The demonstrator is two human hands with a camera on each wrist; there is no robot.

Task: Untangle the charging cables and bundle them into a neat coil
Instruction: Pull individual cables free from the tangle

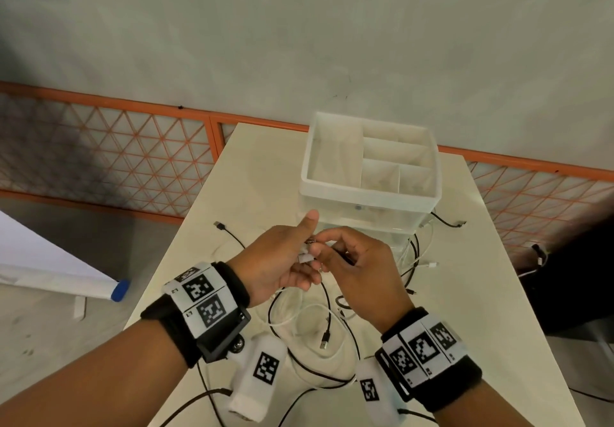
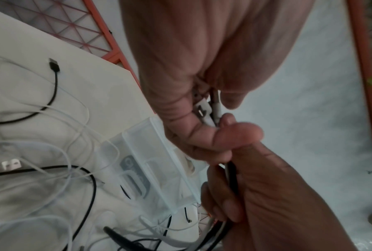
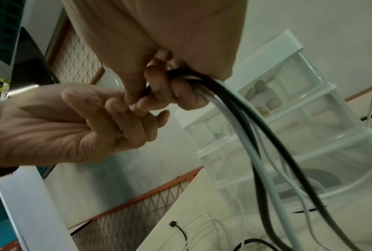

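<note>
Several black and white charging cables lie tangled on the white table under my raised hands. My left hand pinches white cable plugs between fingers and palm, thumb sticking up. Touching it from the right, my right hand curls its fingers round a bunch of black and white cables that hang down to the tangle. In the left wrist view the right hand grips those strands just below the plugs. A loose black USB plug dangles near the table.
A clear stacked drawer organiser with open top compartments stands just beyond my hands. Another black cable end lies at the left. A person's dark sleeve and wrist sit at the table's right edge. An orange lattice fence runs behind.
</note>
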